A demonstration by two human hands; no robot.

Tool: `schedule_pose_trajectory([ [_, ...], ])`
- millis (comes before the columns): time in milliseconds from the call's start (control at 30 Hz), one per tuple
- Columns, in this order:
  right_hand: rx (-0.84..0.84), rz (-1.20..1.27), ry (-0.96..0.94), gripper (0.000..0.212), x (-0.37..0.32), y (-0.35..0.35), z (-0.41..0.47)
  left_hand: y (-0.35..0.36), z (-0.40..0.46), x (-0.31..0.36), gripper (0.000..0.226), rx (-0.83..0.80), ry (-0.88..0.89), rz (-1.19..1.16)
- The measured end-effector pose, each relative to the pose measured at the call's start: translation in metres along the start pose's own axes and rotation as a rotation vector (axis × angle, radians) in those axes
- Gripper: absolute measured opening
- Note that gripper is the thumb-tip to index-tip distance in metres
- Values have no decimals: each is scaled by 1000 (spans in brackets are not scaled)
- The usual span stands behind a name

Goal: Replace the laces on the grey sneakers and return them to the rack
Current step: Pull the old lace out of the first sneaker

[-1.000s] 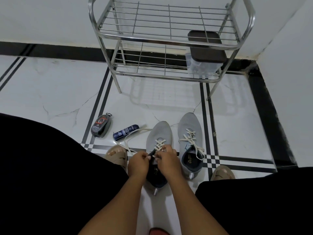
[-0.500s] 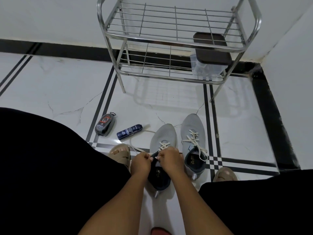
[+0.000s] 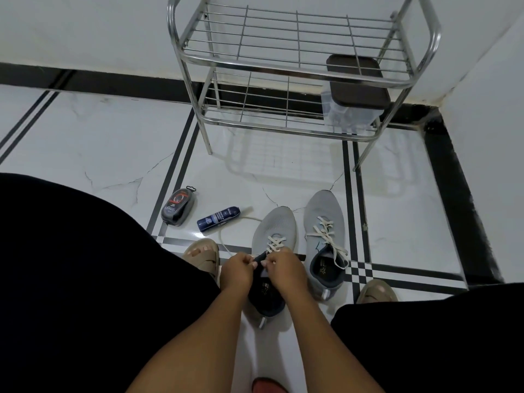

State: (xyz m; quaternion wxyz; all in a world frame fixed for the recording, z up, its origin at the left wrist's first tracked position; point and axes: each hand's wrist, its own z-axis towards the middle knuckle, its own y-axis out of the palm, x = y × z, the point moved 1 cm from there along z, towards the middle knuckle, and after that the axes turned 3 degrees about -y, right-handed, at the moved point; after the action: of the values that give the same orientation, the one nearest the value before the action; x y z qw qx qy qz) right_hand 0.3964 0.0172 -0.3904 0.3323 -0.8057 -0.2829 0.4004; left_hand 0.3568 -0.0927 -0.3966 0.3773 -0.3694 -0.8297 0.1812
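Note:
Two grey sneakers stand side by side on the white floor. The left sneaker (image 3: 273, 226) is partly laced with a cream lace (image 3: 275, 241); a loose end trails off to the left toward the spray can. My left hand (image 3: 236, 269) and my right hand (image 3: 285, 266) meet over its dark tongue, fingers curled, pinching the lace and the tongue's edge. The right sneaker (image 3: 324, 222) is fully laced with its ends hanging loose. The metal shoe rack (image 3: 297, 66) stands beyond, against the wall.
A clear box with a dark lid (image 3: 354, 92) sits on the rack's lower shelf at right. A shoe polish sponge (image 3: 178, 207) and a blue spray can (image 3: 218, 218) lie left of the sneakers. My sandalled feet (image 3: 202, 255) and black-clad knees flank the shoes.
The view has tilted slightly, shifting the scene down in the frame. My hands stay together on the left sneaker's lace, working closer to the tongue.

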Motion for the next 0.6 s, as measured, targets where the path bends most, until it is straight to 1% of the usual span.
schedule_pose_trajectory([
  [67,124,209,156,26,3,-8,1,-1,-1,0,7,4,-3,9],
  [133,334,564,341,29,9,-31,10,-1,-1,-2,14,14,-12,23],
  [167,421,702,383,27,12,-43,14,-1,-2,-3,18,15,-11,31],
  [200,463,746,374,26,15,-54,18,-1,-3,-3,20,8,-4,40],
  [233,438,675,324,32,14,-64,20,1,-4,-3,20,-6,9,47],
  [300,351,285,262,52,12,-68,15,4,-8,-2,18,-37,59,23],
  [333,386,120,222,52,11,-63,10,5,-10,0,17,-47,91,2],
  [367,442,32,172,43,9,-55,4,7,-11,1,19,-50,122,-2],
  [400,449,25,153,32,6,-45,-4,8,-12,2,19,-44,146,13],
  [433,397,41,165,30,6,-33,-9,8,-11,2,17,-28,156,33],
  [500,200,52,223,35,9,-12,-19,7,-8,2,11,29,136,42],
  [533,137,46,249,34,13,-6,-22,7,-7,1,11,56,109,44],
  [600,129,126,345,29,21,-3,-24,5,-9,1,9,96,55,66],
])
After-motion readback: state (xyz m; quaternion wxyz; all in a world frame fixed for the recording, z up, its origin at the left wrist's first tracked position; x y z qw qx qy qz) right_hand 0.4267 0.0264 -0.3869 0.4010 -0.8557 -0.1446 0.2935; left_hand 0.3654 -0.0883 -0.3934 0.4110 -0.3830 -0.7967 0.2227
